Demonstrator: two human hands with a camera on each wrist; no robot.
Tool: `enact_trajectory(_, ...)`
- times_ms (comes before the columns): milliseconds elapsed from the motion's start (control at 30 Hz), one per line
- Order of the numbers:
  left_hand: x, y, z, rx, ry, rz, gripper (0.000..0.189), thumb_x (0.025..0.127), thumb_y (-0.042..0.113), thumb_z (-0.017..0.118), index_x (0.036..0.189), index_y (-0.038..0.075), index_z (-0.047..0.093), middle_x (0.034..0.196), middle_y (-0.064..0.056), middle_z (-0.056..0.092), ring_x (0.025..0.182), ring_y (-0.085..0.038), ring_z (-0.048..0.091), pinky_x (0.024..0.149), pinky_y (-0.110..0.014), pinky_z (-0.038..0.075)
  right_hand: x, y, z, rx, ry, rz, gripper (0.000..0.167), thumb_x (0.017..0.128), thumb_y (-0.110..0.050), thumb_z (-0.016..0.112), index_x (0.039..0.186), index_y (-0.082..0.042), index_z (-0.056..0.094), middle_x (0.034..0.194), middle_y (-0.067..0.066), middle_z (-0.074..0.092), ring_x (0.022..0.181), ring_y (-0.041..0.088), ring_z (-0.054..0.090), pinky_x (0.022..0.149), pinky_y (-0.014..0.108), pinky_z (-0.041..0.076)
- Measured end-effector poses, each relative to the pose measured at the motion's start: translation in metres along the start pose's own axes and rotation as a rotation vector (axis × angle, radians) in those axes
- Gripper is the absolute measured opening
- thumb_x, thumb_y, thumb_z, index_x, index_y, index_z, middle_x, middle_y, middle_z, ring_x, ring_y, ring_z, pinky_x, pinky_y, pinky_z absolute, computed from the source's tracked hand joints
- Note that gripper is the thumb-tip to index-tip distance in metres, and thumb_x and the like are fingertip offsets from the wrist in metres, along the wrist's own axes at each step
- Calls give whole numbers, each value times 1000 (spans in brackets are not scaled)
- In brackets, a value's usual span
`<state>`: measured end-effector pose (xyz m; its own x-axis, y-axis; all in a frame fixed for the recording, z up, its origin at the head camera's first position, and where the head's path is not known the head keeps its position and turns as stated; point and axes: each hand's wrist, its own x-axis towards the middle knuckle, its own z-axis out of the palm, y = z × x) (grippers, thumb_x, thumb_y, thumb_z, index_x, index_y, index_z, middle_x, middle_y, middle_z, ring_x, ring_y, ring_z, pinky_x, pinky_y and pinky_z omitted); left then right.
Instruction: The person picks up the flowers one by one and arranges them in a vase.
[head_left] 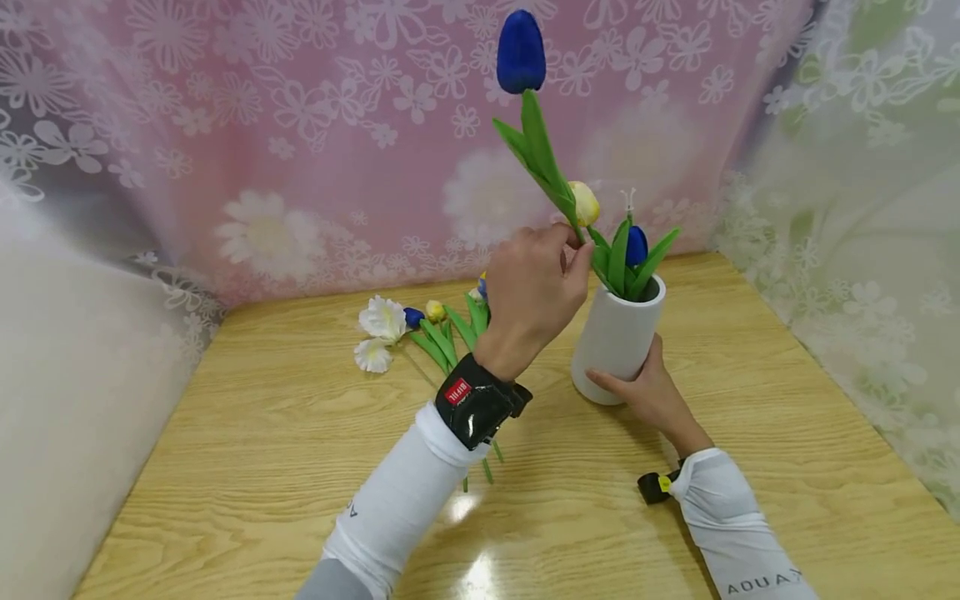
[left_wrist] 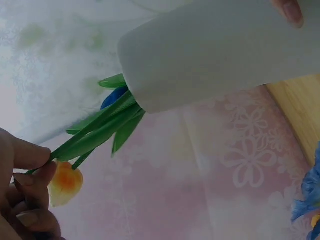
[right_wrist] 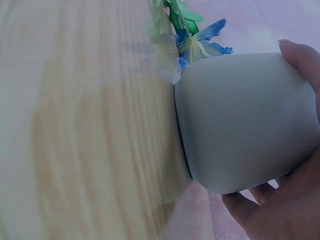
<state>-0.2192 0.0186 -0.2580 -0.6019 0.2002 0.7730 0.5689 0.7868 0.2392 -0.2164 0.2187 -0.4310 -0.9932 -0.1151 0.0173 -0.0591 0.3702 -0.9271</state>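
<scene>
My left hand (head_left: 536, 287) pinches the green stem of a blue tulip (head_left: 521, 52) just under its leaves, above and left of a white vase (head_left: 611, 342). Whether the stem's lower end is inside the vase is hidden. Around the vase's lower side, my right hand (head_left: 652, 396) grips with thumb and fingers; the right wrist view shows the same right hand (right_wrist: 280, 210) on the vase (right_wrist: 245, 120). A yellow-white tulip (head_left: 584, 204) and a shorter blue tulip (head_left: 636, 246) stand among green leaves (head_left: 618, 258) at the vase's mouth. In the left wrist view the yellow tulip (left_wrist: 66, 182) hangs beside my fingertips.
On the wooden table (head_left: 300, 450), left of the vase, lie white flowers (head_left: 382, 321), a small blue tulip (head_left: 413, 317), a yellow tulip (head_left: 435, 311) and several green stems, partly behind my left arm. A blue-petalled flower (right_wrist: 200, 42) shows past the vase. A pink floral curtain (head_left: 337, 167) closes the back.
</scene>
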Motion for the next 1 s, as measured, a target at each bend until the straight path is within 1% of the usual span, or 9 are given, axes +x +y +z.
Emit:
enact_trajectory(100, 0, 7, -4, 23, -61, -21, 19, 93, 29, 60, 89, 14, 70, 60, 6, 58, 44, -9, 47, 38, -23, 34, 0, 0, 0, -9, 4, -5, 105, 84, -35, 75, 147, -11, -6, 142, 23, 26, 128, 41, 33, 102, 60, 28)
enact_trajectory(200, 1, 10, -5, 0, -135, -62, 19, 94, 29, 59, 93, 14, 70, 61, 7, 59, 41, -7, 43, 36, -22, 31, 1, 0, 0, -8, 13, -12, 104, 84, -34, 74, 147, -12, -5, 141, 23, 26, 128, 40, 33, 103, 60, 28)
enact_trajectory(333, 0, 8, 2, -63, -226, -131, 19, 95, 31, 60, 95, 16, 72, 65, 7, 62, 40, -5, 43, 34, -21, 31, 0, 0, 3, -7, 17, -3, 104, 84, -35, 75, 147, -13, -5, 141, 22, 27, 128, 39, 34, 103, 59, 28)
enact_trajectory(500, -2, 4, 13, -59, -335, -152, 24, 95, 37, 59, 96, 19, 74, 53, 8, 52, 39, -6, 43, 35, -22, 32, -1, 3, 5, -7, 4, 12, 106, 84, -37, 74, 147, -13, -7, 142, 22, 25, 128, 40, 32, 103, 60, 28)
enact_trajectory(567, -2, 3, 16, -38, -375, -137, 27, 94, 42, 59, 92, 21, 75, 52, 10, 50, 42, -6, 44, 36, -22, 33, 0, 4, 6, -5, -3, 9, 106, 84, -37, 74, 147, -13, -7, 143, 22, 24, 129, 40, 31, 103, 60, 27)
enact_trajectory(667, 0, 1, 14, -24, -460, -131, 39, 88, 57, 59, 76, 22, 72, 52, 10, 47, 46, -6, 45, 37, -22, 33, 1, 5, 6, -4, -12, 4, 106, 84, -37, 74, 147, -14, -7, 144, 22, 23, 130, 40, 31, 103, 61, 27)
enact_trajectory(800, -3, -7, 9, -63, -586, -164, 56, 79, 70, 58, 58, 19, 54, 49, 7, 38, 43, -9, 40, 37, -23, 25, 1, 3, 6, -6, -18, 1, 105, 84, -38, 74, 147, -14, -7, 144, 22, 23, 130, 41, 30, 104, 60, 26)
enact_trajectory(900, -13, -18, 8, -109, -696, -185, 59, 80, 71, 56, 54, 19, 47, 47, 8, 31, 39, -8, 33, 38, -22, 21, 1, 1, 4, -16, -14, 2, 105, 84, -37, 74, 147, -13, -7, 144, 23, 22, 130, 42, 31, 103, 61, 27)
enact_trajectory(1000, -28, -32, 10, -183, -785, -205, 60, 81, 70, 57, 51, 19, 48, 46, 9, 30, 40, -7, 30, 39, -21, 20, 2, 0, 0, -23, -8, -4, 104, 85, -37, 73, 146, -11, -7, 143, 24, 22, 130, 42, 31, 103, 61, 27)
